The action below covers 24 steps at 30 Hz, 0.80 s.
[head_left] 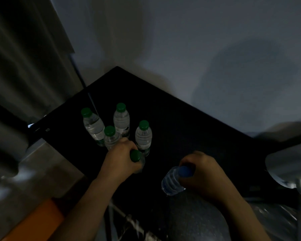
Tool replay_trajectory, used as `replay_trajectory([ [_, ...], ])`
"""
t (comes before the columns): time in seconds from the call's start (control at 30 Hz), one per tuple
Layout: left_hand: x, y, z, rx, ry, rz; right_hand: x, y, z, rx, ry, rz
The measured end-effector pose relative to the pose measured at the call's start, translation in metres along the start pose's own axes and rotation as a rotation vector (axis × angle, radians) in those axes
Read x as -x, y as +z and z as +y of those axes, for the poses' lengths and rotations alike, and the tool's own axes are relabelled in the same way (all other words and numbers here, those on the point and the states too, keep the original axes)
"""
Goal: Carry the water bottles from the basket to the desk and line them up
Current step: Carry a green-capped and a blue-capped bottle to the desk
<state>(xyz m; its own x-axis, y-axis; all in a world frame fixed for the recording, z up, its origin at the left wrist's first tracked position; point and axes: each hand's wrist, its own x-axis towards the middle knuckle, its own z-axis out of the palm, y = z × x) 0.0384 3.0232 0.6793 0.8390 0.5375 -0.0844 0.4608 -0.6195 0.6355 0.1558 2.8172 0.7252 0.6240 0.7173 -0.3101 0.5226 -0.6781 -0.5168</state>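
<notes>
Several clear water bottles with green caps (143,135) stand close together on the black desk (189,129), at its left part. My left hand (120,155) grips another green-capped bottle (135,156) near its neck, right beside that group. My right hand (203,173) holds a blue-capped bottle (174,181) by its top, tilted, over the desk's near edge. The basket is not clearly in view.
A pale wall rises behind the desk, and a curtain (24,66) hangs at the left. Something orange (40,221) lies on the floor at lower left. A light grey object (288,164) sits at the right edge. The scene is dim.
</notes>
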Motion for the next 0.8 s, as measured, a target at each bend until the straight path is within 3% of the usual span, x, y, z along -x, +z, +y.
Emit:
replay_trajectory([
  [0.53,-0.007,0.000,0.000,-0.048,0.027,-0.004,-0.040,0.006,-0.009,0.059,-0.017,0.034],
  [0.8,-0.005,0.002,-0.001,-0.047,0.028,0.000,-0.066,0.008,-0.006,-0.032,0.017,0.031],
])
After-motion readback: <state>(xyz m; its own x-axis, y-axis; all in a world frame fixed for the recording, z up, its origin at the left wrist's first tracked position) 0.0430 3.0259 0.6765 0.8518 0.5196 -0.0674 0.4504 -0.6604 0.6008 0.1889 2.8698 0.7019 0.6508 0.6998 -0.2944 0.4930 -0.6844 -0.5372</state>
